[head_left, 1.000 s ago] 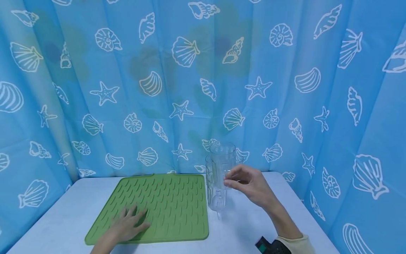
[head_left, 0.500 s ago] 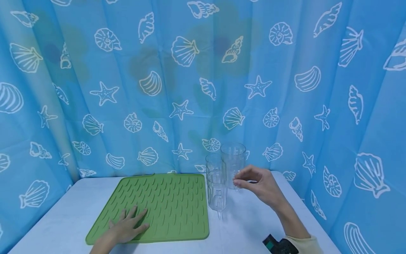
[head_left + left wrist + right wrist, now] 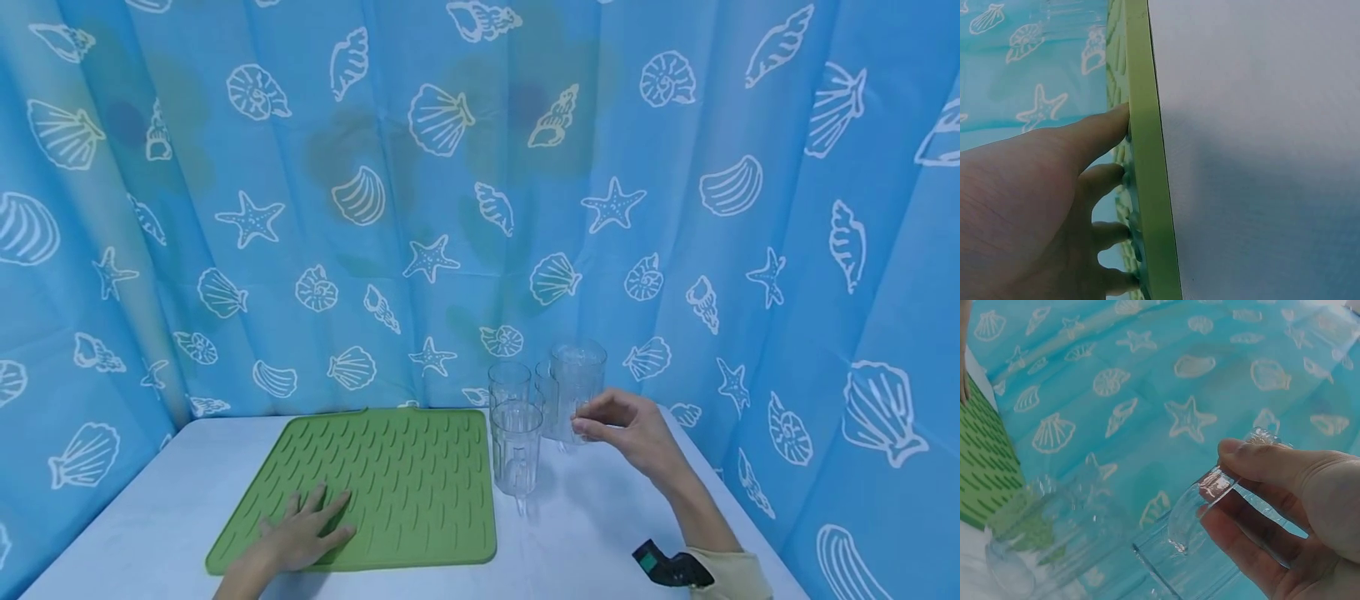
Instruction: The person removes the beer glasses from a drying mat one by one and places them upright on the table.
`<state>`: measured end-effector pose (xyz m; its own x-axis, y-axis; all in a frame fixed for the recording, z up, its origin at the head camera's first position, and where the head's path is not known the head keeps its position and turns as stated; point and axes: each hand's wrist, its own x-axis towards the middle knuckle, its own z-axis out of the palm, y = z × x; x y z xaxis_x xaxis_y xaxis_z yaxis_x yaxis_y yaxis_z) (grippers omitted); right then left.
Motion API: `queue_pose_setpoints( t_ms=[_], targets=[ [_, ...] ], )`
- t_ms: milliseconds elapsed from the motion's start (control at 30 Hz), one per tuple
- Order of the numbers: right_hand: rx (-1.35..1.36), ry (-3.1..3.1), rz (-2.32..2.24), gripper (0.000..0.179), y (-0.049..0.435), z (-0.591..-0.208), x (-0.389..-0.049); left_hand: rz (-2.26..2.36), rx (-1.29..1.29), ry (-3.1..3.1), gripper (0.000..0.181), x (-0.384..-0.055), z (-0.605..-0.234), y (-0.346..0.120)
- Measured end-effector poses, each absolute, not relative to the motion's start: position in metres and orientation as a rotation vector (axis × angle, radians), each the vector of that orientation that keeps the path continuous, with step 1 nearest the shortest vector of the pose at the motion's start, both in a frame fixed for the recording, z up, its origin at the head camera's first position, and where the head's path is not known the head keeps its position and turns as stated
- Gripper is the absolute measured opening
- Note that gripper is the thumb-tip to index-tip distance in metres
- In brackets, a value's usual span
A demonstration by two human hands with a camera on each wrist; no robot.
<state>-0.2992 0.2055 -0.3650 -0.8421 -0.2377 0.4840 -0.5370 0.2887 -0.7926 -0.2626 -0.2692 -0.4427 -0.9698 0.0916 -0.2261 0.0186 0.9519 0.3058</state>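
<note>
My right hand point(image 3: 626, 433) pinches the handle point(image 3: 1216, 484) of a clear glass mug point(image 3: 579, 379) between thumb and fingers. The mug is upright, at the right end of a group of similar mugs. Whether its base touches the table cannot be told. Left of it, a clear mug point(image 3: 517, 454) stands in front, with another mug point(image 3: 507, 382) behind it. A further mug point(image 3: 546, 400) is partly hidden by the held one. On the near left part of a green ridged drying mat point(image 3: 420, 500), my left hand point(image 3: 303, 537) rests with spread fingers, the thumb near the mat's edge.
A white-covered table point(image 3: 135, 500) carries everything. A blue curtain point(image 3: 300, 208) with white shell and starfish prints rises behind and on both sides. The mugs stand close to the mat's right edge.
My right hand has carried the held mug to the right, away from the mug in front, uncovering the other mugs. My left hand has stayed on the mat.
</note>
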Motion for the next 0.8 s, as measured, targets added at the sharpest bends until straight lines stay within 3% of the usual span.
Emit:
queue_pose_setpoints(
  t_ms=[400, 800],
  targets=[
    [0.671, -2.463, 1.678, 0.025, 0.221, -0.407, -0.329, 0.435, 0.076, 2.861, 0.080, -0.264, -0.444, -0.268],
    [0.913, -2.564, 1.770, 0.022, 0.230, -0.429, -0.337, 0.427, 0.080, 2.868, 0.080, -0.265, -0.447, -0.270]
  ],
)
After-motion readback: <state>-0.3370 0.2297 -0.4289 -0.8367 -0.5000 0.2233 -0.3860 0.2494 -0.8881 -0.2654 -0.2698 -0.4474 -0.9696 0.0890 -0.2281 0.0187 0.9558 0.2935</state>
